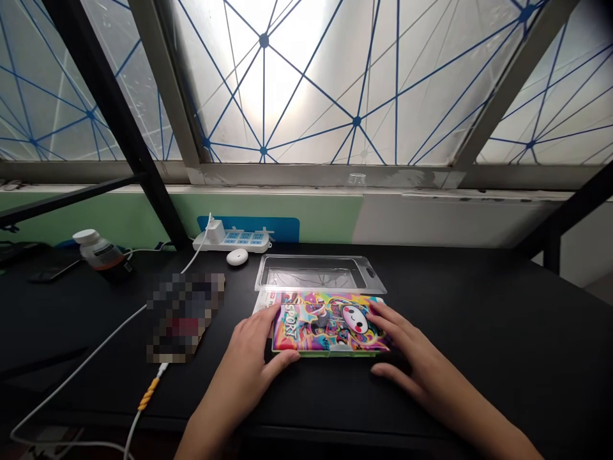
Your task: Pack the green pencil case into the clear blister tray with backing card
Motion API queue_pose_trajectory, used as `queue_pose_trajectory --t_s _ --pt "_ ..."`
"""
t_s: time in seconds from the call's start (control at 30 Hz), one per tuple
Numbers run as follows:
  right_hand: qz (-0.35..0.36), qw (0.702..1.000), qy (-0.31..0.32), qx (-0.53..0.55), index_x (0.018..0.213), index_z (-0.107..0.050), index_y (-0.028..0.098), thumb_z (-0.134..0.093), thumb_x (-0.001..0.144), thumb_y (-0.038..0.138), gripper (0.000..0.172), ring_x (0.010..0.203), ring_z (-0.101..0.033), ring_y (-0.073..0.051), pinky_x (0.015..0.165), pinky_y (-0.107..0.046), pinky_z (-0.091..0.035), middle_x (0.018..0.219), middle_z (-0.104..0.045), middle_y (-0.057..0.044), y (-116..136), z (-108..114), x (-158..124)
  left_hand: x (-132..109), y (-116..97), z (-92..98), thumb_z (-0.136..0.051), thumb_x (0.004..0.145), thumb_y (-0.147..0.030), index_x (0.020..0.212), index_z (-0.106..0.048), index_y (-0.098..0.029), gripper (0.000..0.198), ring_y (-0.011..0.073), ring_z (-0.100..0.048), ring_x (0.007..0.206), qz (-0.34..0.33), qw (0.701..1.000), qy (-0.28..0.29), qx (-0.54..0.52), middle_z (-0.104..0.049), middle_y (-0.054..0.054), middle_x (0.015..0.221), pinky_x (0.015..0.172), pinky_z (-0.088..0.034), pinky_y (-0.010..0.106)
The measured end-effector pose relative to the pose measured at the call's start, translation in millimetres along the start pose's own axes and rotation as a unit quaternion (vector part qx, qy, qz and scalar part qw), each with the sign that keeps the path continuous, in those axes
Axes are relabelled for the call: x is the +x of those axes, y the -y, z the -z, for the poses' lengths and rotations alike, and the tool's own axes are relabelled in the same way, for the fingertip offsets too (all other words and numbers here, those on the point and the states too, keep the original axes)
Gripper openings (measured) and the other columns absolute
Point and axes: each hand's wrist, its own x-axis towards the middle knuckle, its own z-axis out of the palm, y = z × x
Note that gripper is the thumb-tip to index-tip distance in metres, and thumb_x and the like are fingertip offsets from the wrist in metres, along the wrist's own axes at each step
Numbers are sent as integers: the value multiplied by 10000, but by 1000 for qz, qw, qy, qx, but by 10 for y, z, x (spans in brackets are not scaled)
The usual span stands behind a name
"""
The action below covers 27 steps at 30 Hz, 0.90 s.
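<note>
A colorful pencil case [330, 327] with a cartoon figure and the word SPORT lies on the black desk, its pale green front edge facing me. My left hand [251, 348] grips its left end, thumb at the front edge and fingers at the back left corner. My right hand [407, 348] rests its stretched fingers on the right end, the thumb spread apart in front of the case. Directly behind is a clear plastic packaging shell [313, 275]. A printed sheet or second printed surface shows partly between shell and case; the case hides the rest.
A phone with a blurred screen [186, 317] lies to the left, a white cable [96, 354] running around it. Farther back are a white-capped bottle [101, 252], a power strip [244, 241] and a small white earbud case [237, 257]. Black metal posts flank the desk [479, 306].
</note>
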Motion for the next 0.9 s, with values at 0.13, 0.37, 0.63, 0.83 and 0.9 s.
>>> queue_pose_trajectory --t_s 0.13,0.37,0.63,0.83,0.9 --pt "-20 998 40 53 1405 -529 315 -592 927 458 503 1357 -483 -311 1082 -483 -465 1517 -478 -81 -97 135 110 11 1 -21 -695 852 -386 1544 -278 -305 812 322 -442 1344 5 1000 14 -1 -508 95 1453 1117 -339 487" --pt "36 995 85 27 1307 -633 282 -624 908 413 420 1215 -606 -304 995 -458 -527 1324 -660 -82 -127 398 391 -12 -32 31 -677 865 -420 1572 -137 -371 891 339 -478 1292 50 998 16 -26 -510 102 1411 1070 -372 503" --pt "-24 997 -29 70 1134 -673 253 -477 988 412 292 851 -715 -234 734 -363 -581 988 -759 -61 -185 406 462 -34 -1 18 -756 798 -409 1567 -139 -394 985 346 -453 1322 11 1000 22 -4 -523 88 1398 1060 -391 506" --pt "-94 982 -123 104 979 -702 240 -518 965 427 263 812 -711 -238 700 -342 -566 918 -761 -43 -236 405 524 -45 -5 4 -733 813 -450 1577 -110 -357 990 349 -432 1334 7 999 34 8 -519 110 1400 1054 -389 514" --pt "-76 984 -118 108 1012 -722 253 -519 969 407 258 891 -718 -247 763 -353 -578 987 -768 -40 -221 418 458 -46 -22 16 -731 812 -470 1579 -97 -350 1002 347 -442 1328 10 999 31 6 -540 107 1387 1050 -393 512"
